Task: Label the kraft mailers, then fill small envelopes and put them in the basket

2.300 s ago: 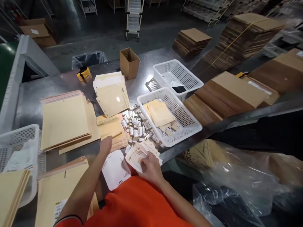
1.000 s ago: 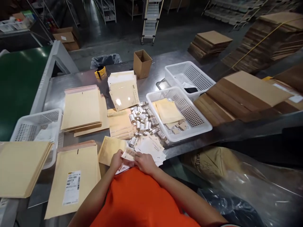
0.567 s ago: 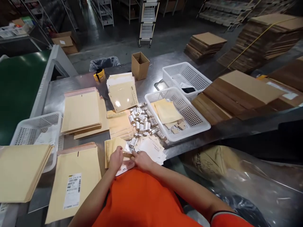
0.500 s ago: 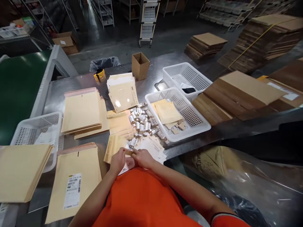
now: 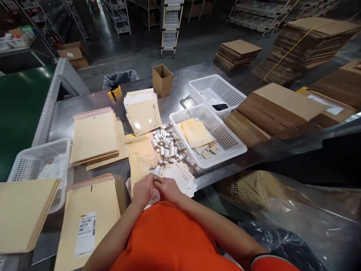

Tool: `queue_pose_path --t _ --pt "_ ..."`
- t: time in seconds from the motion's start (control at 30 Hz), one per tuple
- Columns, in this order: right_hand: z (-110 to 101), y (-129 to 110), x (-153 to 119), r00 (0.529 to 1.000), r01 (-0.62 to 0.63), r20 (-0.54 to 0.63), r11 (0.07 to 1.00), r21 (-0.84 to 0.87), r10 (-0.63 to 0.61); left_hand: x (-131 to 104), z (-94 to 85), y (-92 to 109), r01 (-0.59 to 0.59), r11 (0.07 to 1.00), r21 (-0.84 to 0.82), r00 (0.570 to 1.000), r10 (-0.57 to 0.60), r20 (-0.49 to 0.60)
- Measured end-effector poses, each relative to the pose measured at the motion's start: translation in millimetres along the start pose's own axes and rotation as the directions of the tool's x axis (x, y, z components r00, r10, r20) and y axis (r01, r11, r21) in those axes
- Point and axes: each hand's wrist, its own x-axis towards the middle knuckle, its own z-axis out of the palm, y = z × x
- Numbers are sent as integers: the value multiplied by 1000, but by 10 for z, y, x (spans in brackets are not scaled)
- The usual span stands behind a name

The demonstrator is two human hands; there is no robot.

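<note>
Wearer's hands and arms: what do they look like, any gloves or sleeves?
Left hand and right hand: both bare, no gloves, and no watch or band visible at either wrist. Forearms uncovered. The right sleeve is orange-red like the top, ending in a thin dark-and-light trim. Left sleeve edge can't be made out.

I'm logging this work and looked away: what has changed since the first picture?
The left hand moved rightward and nearer the body, bringing a yellow envelope along; the right hand moved left to meet it. Whether it still holds the card is hidden. The bottles and white baskets stayed put.
</note>
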Motion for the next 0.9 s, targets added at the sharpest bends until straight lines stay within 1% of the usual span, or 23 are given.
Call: queue_pose_path --t 0.07,0.1,0.2,0.27,0.3,0.4,0.43,0.47,0.57,0.63,0.7,0.73,0.77,0.8,0.83,0.9 --pt "-38 -1 -4 999 52 2 998 -17 -52 3 -27 20 5 999 42 1000 -4 -14" --pt "-67 7 0 999 42 -18 999 -9 -42 -1 -30 38 -13 999 53 1000 13 -9" --pt "-148 46 31 988 -108 -109 993 37 112 -33 -4 110 -126 992 28 991 124 45" --pt "-164 63 55 980 -151 -125 988 27 153 -50 21 140 -152 988 9 987 151 58" --pt "-159 65 64 981 -143 -129 990 12 143 -53 29 143 -142 990 7 988 142 55" --pt "-118 45 75 986 -84 -144 996 -17 81 -45 45 118 -56 998 18 998 55 37" --pt "-105 35 72 987 -66 -146 998 -22 62 -46 52 106 -51 999 8 998 50 44" --pt "-97 27 66 989 -42 -141 999 -27 37 -50 60 96 -64 998 -11 996 65 57" --pt "-101 26 26 995 45 -82 997 -67 -50 -78 49 59 -152 985 -88 983 159 86" --pt "-128 43 -17 994 103 -28 989 -102 -106 -82 -30 2 -163 981 -101 985 168 42" --pt "-173 56 -62 984 177 25 976 -124 -175 -46 -179 -85 -131 988 -85 989 123 -87" --pt "-201 55 -81 976 218 47 967 -130 -214 -12 -267 -132 -121 989 -81 983 109 -145" --pt "-229 46 -95 966 256 63 958 -131 -249 30 -352 -174 -129 988 -86 978 113 -173" --pt "-255 30 -104 957 288 75 949 -130 -280 76 -425 -204 -157 982 -103 976 138 -167" --pt "-278 9 -110 949 312 83 941 -128 -303 122 -479 -219 -196 972 -127 974 178 -138" --pt "-306 -43 -113 938 343 101 931 -124 -332 194 -516 -194 -263 948 -179 965 257 -56"
